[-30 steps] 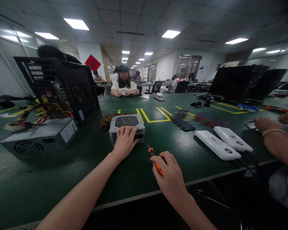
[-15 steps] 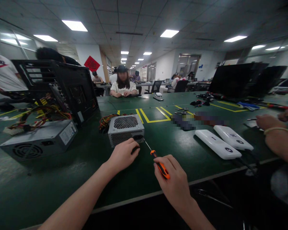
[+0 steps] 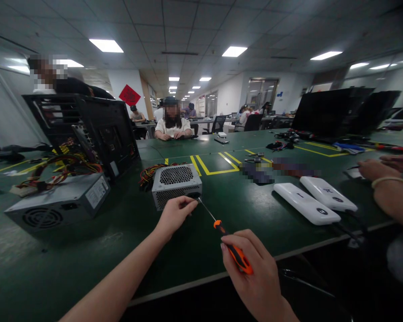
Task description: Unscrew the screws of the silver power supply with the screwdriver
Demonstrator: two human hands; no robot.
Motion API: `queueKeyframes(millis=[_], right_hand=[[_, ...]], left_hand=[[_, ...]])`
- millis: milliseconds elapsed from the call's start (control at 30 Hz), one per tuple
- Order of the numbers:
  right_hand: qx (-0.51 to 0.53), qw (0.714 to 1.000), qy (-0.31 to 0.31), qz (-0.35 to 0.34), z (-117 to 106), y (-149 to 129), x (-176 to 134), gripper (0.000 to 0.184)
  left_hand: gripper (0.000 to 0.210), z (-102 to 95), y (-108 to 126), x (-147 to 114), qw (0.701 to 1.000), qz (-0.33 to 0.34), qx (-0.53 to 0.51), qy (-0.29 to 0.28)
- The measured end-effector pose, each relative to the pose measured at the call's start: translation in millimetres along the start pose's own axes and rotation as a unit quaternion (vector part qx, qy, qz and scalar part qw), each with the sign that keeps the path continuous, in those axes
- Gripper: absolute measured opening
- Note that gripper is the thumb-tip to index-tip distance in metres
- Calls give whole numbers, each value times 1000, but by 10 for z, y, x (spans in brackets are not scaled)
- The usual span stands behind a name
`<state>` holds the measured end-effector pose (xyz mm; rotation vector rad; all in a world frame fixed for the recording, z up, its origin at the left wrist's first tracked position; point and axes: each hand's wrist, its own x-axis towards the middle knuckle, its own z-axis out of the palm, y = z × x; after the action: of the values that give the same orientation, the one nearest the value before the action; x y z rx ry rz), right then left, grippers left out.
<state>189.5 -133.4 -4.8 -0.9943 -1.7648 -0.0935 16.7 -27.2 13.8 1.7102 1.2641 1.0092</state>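
A grey computer power supply (image 3: 177,188) with a perforated grille sits in front of me, a bundle of coloured cables (image 3: 148,177) behind its left side. My right hand (image 3: 255,277) is wrapped around the orange-and-black handle of a screwdriver (image 3: 235,251). Its thin shaft points away to the left, the tip close to the power supply's lower right corner. My left hand (image 3: 177,215) is at the front of the power supply, thumb and forefinger pinched together beside the screwdriver tip. Whatever lies between those fingertips is too small to make out.
On the left stand a second power supply (image 3: 58,201) and an open black computer case (image 3: 100,129). Two white power banks (image 3: 305,203) lie to the right, near another person's hands (image 3: 386,174). Someone sits across the green table (image 3: 141,259). Black monitors (image 3: 329,112) stand at back right.
My right hand has drawn the screwdriver back toward me and slightly right. My left fingers have closed into a pinch near its tip. The view has tilted slightly upward.
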Motion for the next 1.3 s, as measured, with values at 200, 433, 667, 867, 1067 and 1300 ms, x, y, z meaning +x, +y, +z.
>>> queueKeyframes(millis=[200, 433, 667, 867, 1067, 1300], right_hand=[[15, 998, 14, -51, 28, -123, -4, 18], [-1, 998, 38, -56, 65, -113, 15, 18], [-9, 997, 41, -61, 98, -110, 12, 19], [-22, 997, 44, -61, 106, -99, 8, 19], [-49, 996, 42, -59, 142, -100, 16, 17], [-59, 998, 2, -23, 238, -54, 7, 14]], left_hand=[[16, -4, 126, -11, 895, -156, -418, -3], [12, -7, 166, -45, 866, -165, -472, 2], [11, -3, 158, -51, 858, -162, -487, -4], [11, 0, 145, -40, 857, -159, -490, -4], [17, -2, 77, -20, 883, -166, -439, 5], [20, -112, -106, 28, 925, -233, -290, -82]])
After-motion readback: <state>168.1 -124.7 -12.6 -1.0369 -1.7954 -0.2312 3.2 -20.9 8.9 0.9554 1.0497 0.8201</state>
